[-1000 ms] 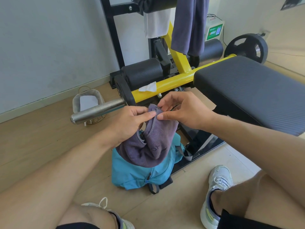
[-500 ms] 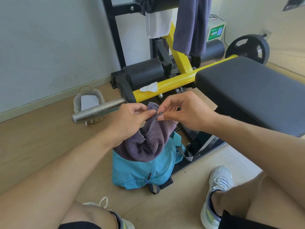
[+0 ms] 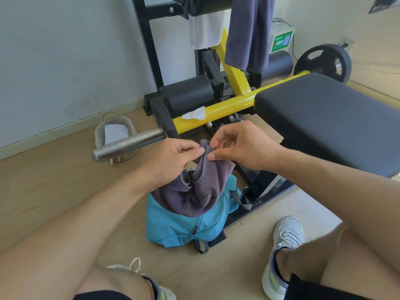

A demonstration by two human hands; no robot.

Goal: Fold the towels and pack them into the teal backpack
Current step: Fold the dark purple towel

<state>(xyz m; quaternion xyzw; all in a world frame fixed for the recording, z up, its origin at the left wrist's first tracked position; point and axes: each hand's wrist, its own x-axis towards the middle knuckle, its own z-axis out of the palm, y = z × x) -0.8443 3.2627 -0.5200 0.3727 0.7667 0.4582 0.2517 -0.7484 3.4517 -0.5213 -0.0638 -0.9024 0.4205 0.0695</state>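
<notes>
Left hand (image 3: 171,159) and right hand (image 3: 242,146) pinched the purple towel (image 3: 194,191) by its top edge; it hung lengthwise downward over the teal backpack (image 3: 173,228).

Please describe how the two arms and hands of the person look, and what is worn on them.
Both arms are bare from the hands up to the frame edge: no sleeves, gloves, watch, rings or bracelets are visible. The left hand and right hand show short, unpainted nails.
</notes>
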